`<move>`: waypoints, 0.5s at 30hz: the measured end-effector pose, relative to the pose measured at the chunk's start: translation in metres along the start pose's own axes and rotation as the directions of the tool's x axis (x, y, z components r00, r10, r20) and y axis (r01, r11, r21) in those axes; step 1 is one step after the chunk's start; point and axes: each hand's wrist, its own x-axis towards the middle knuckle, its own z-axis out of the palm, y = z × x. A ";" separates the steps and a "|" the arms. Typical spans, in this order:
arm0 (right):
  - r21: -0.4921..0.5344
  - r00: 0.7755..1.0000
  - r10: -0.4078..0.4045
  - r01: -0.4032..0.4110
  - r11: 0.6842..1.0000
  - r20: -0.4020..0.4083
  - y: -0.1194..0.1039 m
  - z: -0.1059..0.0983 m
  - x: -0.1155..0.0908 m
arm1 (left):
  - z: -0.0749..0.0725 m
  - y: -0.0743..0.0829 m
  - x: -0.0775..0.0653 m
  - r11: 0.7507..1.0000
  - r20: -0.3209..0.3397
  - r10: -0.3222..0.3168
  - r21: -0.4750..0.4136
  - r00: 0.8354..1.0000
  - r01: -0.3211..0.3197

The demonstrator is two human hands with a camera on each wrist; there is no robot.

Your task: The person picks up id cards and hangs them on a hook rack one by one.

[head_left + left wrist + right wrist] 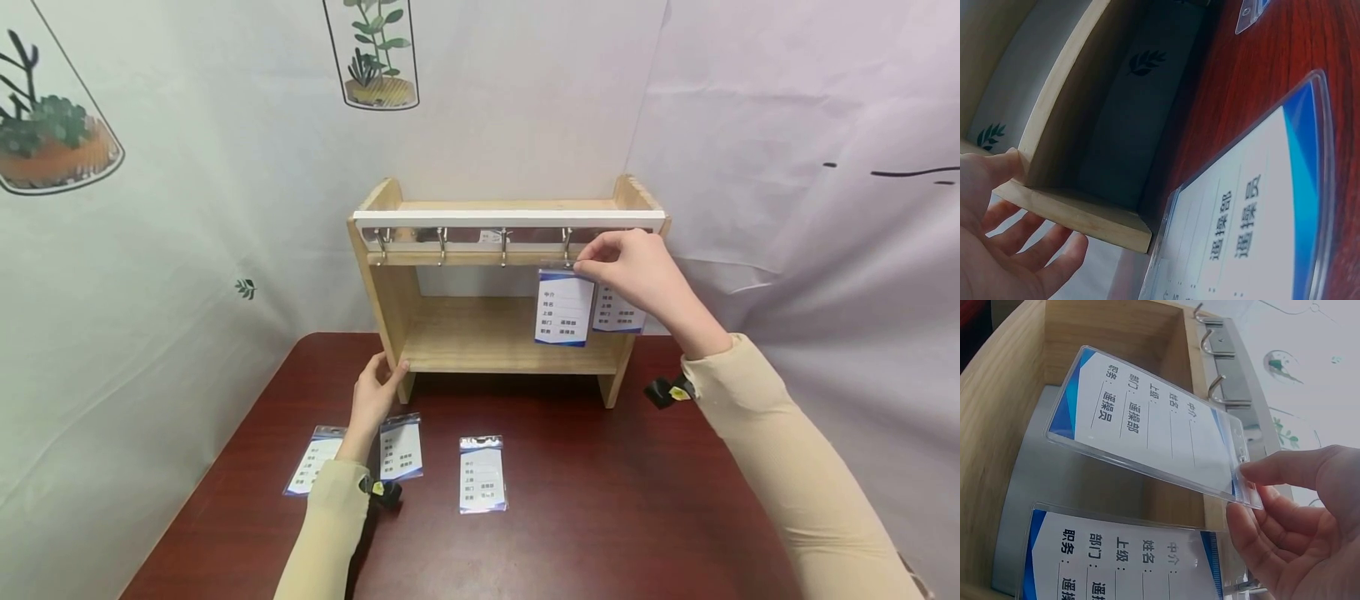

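My right hand pinches the top edge of a badge in a clear plastic holder, at the fourth hook from the left. In the right wrist view the thumb presses near the slot of that badge holder; whether the hook passes through the slot is hidden. A second badge hangs to its right, partly behind the hand. My left hand holds the lower left of the wooden shelf, its thumb on the front edge and fingers along the outer side.
Three badges lie on the dark red table: one at the left, one beside the left wrist, one in the middle. More bare hooks line the white rail. A printed cloth hangs behind.
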 end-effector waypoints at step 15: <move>-0.021 0.999 -0.030 0.031 0.999 0.032 -0.003 0.001 0.002 | 0.002 -0.002 0.000 0.999 -0.025 0.031 0.021 0.999 -0.030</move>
